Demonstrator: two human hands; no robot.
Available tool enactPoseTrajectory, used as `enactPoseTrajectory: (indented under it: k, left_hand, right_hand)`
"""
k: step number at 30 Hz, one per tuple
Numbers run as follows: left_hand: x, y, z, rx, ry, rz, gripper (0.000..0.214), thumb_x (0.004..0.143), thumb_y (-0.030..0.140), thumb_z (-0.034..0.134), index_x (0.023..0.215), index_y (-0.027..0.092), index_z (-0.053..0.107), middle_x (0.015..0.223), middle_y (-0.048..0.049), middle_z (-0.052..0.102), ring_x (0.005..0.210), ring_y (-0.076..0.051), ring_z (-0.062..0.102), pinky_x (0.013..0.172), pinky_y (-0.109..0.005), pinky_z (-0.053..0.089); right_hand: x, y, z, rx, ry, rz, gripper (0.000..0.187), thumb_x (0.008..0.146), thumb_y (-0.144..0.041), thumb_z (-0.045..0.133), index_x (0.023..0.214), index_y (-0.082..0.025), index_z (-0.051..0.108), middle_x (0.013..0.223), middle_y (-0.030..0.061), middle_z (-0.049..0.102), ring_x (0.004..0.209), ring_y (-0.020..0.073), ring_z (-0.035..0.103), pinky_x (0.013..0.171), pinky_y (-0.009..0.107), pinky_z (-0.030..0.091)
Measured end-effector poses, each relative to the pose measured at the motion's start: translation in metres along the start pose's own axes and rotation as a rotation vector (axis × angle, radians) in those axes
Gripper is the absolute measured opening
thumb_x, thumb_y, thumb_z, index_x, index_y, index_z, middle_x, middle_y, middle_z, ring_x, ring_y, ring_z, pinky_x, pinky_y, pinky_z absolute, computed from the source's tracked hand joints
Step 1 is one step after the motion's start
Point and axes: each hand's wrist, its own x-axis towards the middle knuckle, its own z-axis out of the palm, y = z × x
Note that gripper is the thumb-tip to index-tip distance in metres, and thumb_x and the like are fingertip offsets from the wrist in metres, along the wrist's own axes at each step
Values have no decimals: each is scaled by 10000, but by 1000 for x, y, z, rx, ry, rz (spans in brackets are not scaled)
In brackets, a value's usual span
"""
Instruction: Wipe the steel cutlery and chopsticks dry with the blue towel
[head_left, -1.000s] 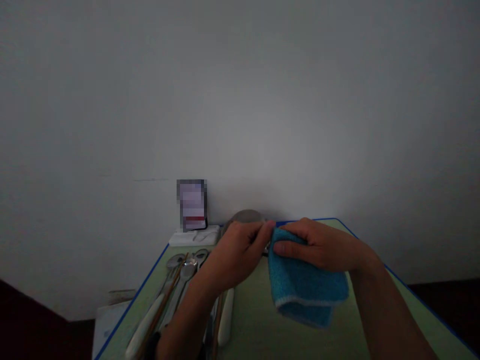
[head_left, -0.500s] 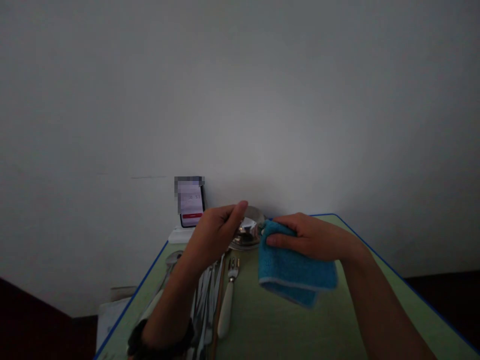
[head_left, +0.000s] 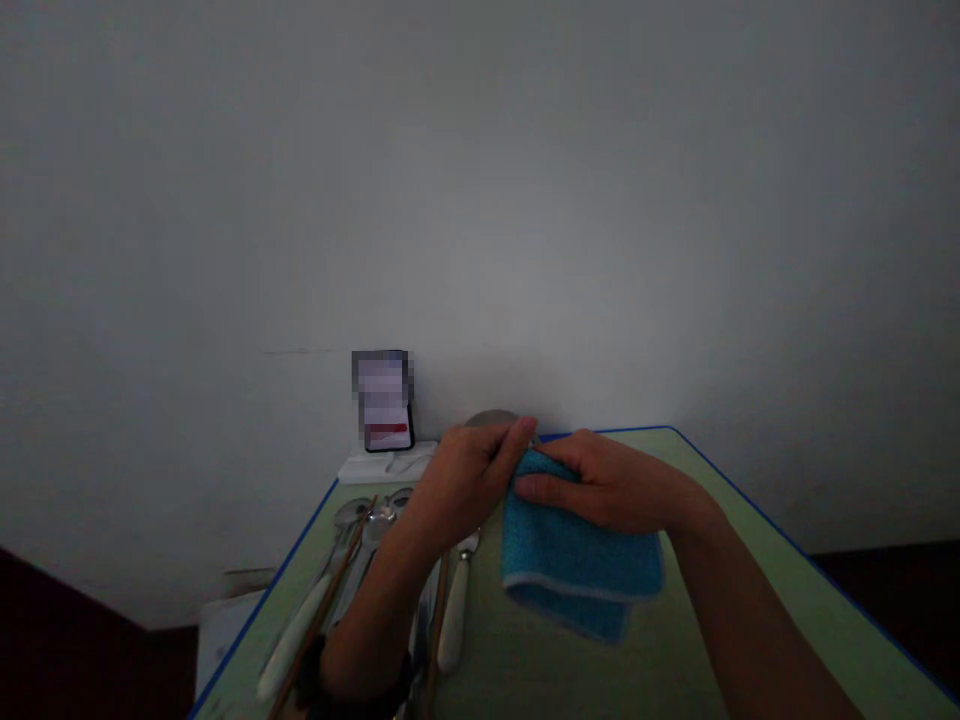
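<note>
A folded blue cloth (head_left: 581, 560) with a pale edge hangs from my right hand (head_left: 600, 480), its thumb pressed on the near side. My left hand (head_left: 476, 475) is closed, thumb up, and meets the cloth's upper left corner. A small shiny bit of metal shows between the two hands; the rest of it is hidden, so its kind cannot be made out. Below my left hand lies a white-handled fork (head_left: 452, 625), its tines mostly covered. Behind the hands, the rim of a shiny metal dish (head_left: 491, 416) peeks out.
Spoons (head_left: 352, 512) and other cutlery lie at the left of the green table (head_left: 660, 660), partly under my left forearm, with a wooden chopstick (head_left: 322, 610) among them. A phone (head_left: 386, 405) leans on the wall behind a white power strip (head_left: 375, 467).
My left hand has moved right to meet the cloth, covering most of the metal dish. My right hand and the cloth have shifted slightly left. More spoons and a chopstick now show at left.
</note>
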Motion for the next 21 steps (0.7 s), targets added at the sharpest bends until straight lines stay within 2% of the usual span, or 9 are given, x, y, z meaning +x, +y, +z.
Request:
enactPoseTrajectory:
  k: [5,9,14,17,21]
  left_hand:
    - [-2,-4,-7,38,61,-20,434,875,387,320,516,153,386,492,48,322,465,-66,330,425,-185,219]
    - [-6,-11,-13,63,112,-72,445,863,395,339,489,154,354,467,50,283,442,-64,305,418,-185,209]
    - [-8,-25,-19,61,174,-156,472,855,430,331,470,159,355,443,49,312,423,-70,321,410,-190,219]
    - [-9,-30,-20,8,85,-188,496,848,485,319,472,164,345,439,53,320,411,-69,322,404,-192,229]
    - [-13,-33,-22,-156,-130,-236,488,856,511,287,555,159,439,457,51,405,413,-73,388,418,-189,293]
  right_hand:
    - [1,0,-1,14,8,-42,279,873,-374,403,735,-163,521,664,-35,537,553,65,443,544,193,349]
    - [0,4,-1,16,-18,-5,272,872,-388,398,838,-172,558,725,-18,579,613,92,500,577,209,373]
    - [-4,13,-1,-26,10,57,307,869,-411,392,912,-173,581,806,13,618,702,136,550,623,243,396]
    - [-5,14,-1,-57,14,82,320,866,-425,393,917,-176,587,813,17,626,707,140,558,627,248,396]
    - [-5,13,-1,-97,92,113,250,840,-396,460,896,-191,592,827,6,626,716,135,557,637,244,390]
